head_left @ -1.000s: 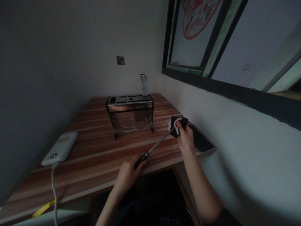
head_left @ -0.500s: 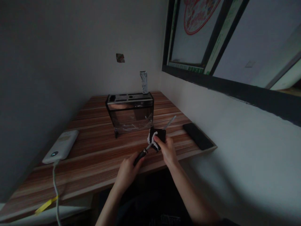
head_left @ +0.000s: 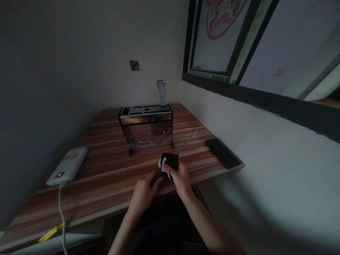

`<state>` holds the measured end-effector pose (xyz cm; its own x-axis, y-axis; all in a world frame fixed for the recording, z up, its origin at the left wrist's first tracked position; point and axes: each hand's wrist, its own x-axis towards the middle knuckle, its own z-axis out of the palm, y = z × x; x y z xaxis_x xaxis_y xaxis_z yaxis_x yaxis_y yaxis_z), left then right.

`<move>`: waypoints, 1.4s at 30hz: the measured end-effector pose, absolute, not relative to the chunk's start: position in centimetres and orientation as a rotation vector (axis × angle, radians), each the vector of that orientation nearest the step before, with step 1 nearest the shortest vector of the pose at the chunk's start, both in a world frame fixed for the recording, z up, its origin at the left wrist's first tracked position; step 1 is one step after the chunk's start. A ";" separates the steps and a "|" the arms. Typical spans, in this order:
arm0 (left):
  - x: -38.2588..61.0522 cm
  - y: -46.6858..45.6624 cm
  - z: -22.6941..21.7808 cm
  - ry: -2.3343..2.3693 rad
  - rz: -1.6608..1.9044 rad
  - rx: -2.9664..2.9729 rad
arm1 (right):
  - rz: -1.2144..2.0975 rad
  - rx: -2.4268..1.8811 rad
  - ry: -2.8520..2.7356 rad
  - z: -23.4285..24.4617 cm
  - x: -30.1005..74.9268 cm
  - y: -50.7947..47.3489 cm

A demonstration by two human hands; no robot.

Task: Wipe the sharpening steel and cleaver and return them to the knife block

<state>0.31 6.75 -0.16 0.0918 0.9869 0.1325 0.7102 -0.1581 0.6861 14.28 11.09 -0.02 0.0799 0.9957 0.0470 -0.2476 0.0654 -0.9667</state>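
My left hand [head_left: 143, 191] is closed round the dark handle [head_left: 156, 178] of a long, thin metal-shafted tool, above the table's front edge. The pale shaft [head_left: 187, 142] slants up and to the right, its tip free; I cannot make out its exact kind. My right hand [head_left: 181, 177] is closed on a black cloth-like pad [head_left: 171, 161] with a crumpled white wipe [head_left: 164, 169]. Pad and wipe lie around the shaft, close against the handle, and hide its lower part. The right thumb presses on the wipe.
A clear tank with a black frame [head_left: 146, 122] stands behind my hands, a small grey upright piece [head_left: 161, 92] on its top. To the right lies a black phone [head_left: 222, 153] by the wall. At left are a white power bank [head_left: 69, 165] with a cable [head_left: 61, 209] and a yellow strip [head_left: 51, 233].
My right hand has slid the pad and wipe down the shaft, toward me and left, up to the handle. More of the shaft shows beyond it. My left hand has barely moved.
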 end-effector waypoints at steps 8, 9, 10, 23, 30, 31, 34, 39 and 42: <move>0.4 6.8 -0.2 1.660 0.800 1.933 | 1.188 -1.026 -0.975 -0.1 14.5 11.1; 0.4 6.8 -0.2 1.666 0.791 1.937 | 1.183 -1.033 -0.979 -0.1 14.6 11.2; 0.4 6.8 -0.2 1.671 0.784 1.942 | 1.177 -1.036 -0.987 0.0 14.6 11.3; 0.5 6.6 0.0 1.589 0.790 1.945 | 1.079 -0.976 -0.971 1.8 18.4 13.7; 0.6 6.6 0.1 1.602 0.740 1.967 | 0.939 -0.971 -0.953 2.5 21.0 15.5; 0.6 6.6 0.1 1.599 0.738 1.970 | 0.928 -0.966 -0.946 2.6 21.4 15.7; 0.6 6.5 0.3 1.593 0.727 1.963 | 0.888 -0.942 -0.911 2.9 22.5 16.2; 0.7 6.3 0.8 1.563 0.708 1.943 | 0.846 -0.913 -0.862 3.3 24.3 16.8; 0.7 6.3 1.0 1.542 0.716 1.930 | 0.819 -0.901 -0.848 3.5 25.3 17.0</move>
